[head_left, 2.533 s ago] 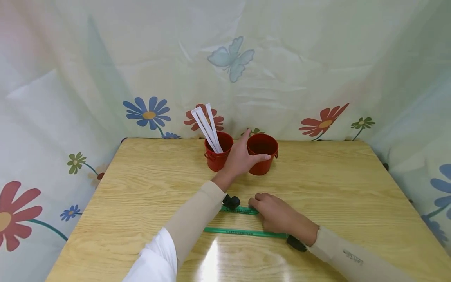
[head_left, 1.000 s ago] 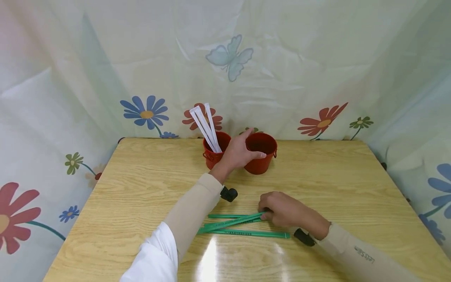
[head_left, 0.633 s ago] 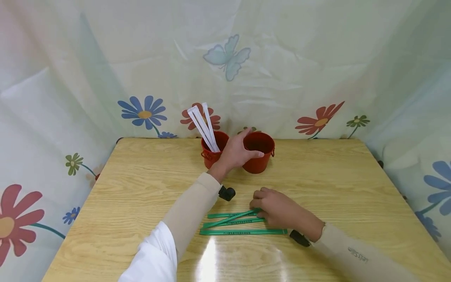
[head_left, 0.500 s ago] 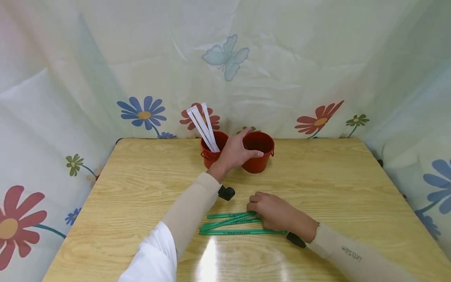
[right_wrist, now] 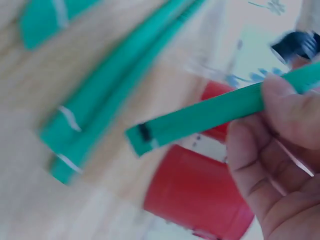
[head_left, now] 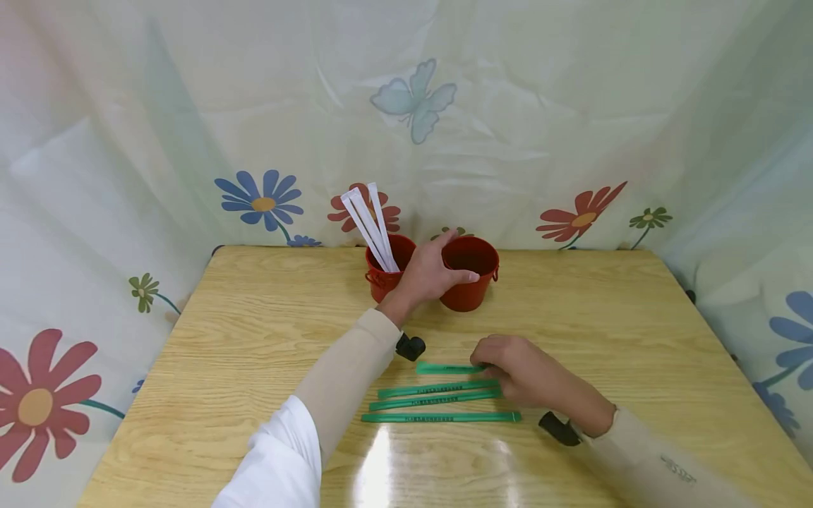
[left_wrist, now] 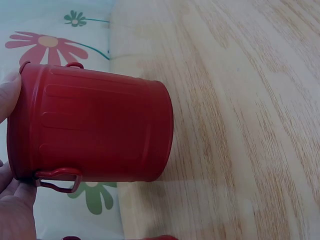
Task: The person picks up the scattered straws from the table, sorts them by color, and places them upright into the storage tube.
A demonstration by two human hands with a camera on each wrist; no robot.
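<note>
The right hand (head_left: 524, 370) had thumb and fingers together, pinching a held green strip (right_wrist: 200, 117); the strip's one end stuck out past the fingertips, with a dark mark near its tip, and in the head view it lay across the space just beyond three other strips; whether it touched the wood could not be told. Those three, a far green strip (head_left: 438, 388), a middle green strip (head_left: 413, 403) and a near green strip (head_left: 441, 418), lay flat with dark print along them; the far and middle ones drew close together toward the right hand, while the near one sat a little apart; the left hand (head_left: 432, 274) was clamped on the right bucket (head_left: 466, 293), thumb on one side of the rim, fingers on the other; that red bucket stood upright, beside a red left bucket (head_left: 383, 288) from which white sticks (head_left: 368, 226) leaned out; both stood near the back edge of the wooden table (head_left: 286, 310); behind rose a pale curtain (head_left: 508, 141) printed with flowers and a blue butterfly (head_left: 416, 102).
</note>
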